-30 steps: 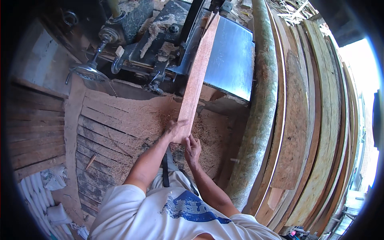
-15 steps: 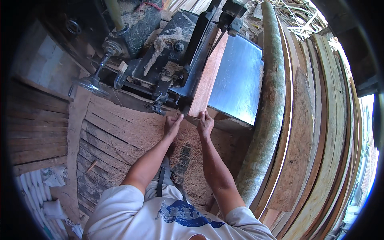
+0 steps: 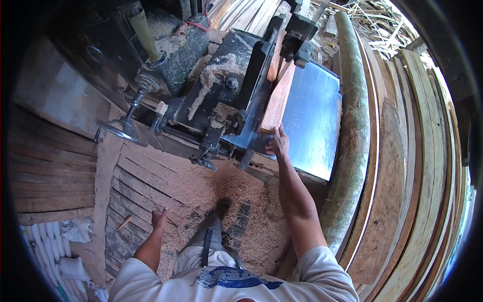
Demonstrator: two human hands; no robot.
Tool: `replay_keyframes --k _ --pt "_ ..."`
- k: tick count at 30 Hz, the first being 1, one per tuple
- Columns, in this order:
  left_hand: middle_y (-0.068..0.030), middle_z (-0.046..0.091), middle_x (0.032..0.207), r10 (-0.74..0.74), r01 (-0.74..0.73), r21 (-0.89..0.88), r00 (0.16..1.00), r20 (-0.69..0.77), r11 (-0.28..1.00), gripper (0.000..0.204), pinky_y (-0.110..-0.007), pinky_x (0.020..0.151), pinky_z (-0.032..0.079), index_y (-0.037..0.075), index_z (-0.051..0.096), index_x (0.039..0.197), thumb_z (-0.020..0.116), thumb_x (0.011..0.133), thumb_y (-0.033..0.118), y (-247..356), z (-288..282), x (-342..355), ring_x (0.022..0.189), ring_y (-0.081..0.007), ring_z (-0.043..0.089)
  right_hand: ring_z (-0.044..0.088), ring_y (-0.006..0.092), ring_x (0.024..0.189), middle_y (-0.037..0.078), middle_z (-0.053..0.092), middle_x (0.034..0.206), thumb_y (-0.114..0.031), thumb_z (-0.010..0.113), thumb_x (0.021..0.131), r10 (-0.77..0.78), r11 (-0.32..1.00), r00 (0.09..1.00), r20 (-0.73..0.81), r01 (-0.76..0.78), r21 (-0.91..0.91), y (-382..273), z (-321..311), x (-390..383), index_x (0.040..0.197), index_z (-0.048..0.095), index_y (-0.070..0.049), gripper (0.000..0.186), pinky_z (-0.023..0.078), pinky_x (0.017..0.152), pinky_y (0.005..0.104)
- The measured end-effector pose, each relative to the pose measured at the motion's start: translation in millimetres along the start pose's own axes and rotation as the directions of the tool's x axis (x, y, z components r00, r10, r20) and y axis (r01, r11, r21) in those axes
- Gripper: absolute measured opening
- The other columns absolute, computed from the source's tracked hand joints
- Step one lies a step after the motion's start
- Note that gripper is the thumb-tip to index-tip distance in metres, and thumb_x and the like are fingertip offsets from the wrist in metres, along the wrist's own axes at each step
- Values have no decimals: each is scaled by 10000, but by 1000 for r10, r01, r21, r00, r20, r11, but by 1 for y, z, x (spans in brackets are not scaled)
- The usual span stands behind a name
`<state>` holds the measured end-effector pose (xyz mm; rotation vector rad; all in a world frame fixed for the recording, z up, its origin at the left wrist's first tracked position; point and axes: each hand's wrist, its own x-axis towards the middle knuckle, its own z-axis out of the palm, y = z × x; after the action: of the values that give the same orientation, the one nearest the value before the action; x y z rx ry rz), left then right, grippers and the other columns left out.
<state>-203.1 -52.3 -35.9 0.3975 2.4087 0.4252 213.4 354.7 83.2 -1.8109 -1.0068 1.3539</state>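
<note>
A narrow reddish-brown wooden board (image 3: 278, 103) lies lengthwise on the shiny metal table (image 3: 314, 116) of a band saw. Its far part passes the thin blade beside the black guide block (image 3: 298, 38). At the board's near end is my right hand (image 3: 278, 143), fingertips pressed to that end and the other fingers curled. Left of the board runs a long dark fence (image 3: 256, 75). My left hand (image 3: 160, 219) hangs low over the sawdust-strewn floor, away from the machine, holding nothing, its thumb and fingers slightly apart.
A handwheel (image 3: 122, 132) and a sawdust-covered dark carriage (image 3: 221, 75) stand left of the fence. Along the table's right side lies a round log (image 3: 354, 126), with several long planks (image 3: 422, 151) beyond. White sacks (image 3: 48, 241) sit at lower left.
The board has slid away from me along the fence, past the blade. My right hand followed its end onto the table. My left hand let go and dropped back to the lower left.
</note>
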Motion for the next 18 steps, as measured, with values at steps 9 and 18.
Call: replay_keyframes --k 9,18 --pt "-106 612 845 119 -96 -95 953 277 991 528 -360 670 488 44 521 923 735 755 496 -3 31 5 734 -229 588 613 183 553 63 582 733 -149 651 867 -65 917 997 50 40 397 109 -22 -73 1497 230 -186 759 553 515 326" --pt "-12 546 745 250 -143 -205 595 764 968 465 -231 426 364 90 534 876 679 816 527 45 21 -93 583 -81 505 604 203 522 67 603 733 -167 597 904 364 758 929 -62 -257 600 306 -27 -369 1477 279 -130 656 507 454 330"
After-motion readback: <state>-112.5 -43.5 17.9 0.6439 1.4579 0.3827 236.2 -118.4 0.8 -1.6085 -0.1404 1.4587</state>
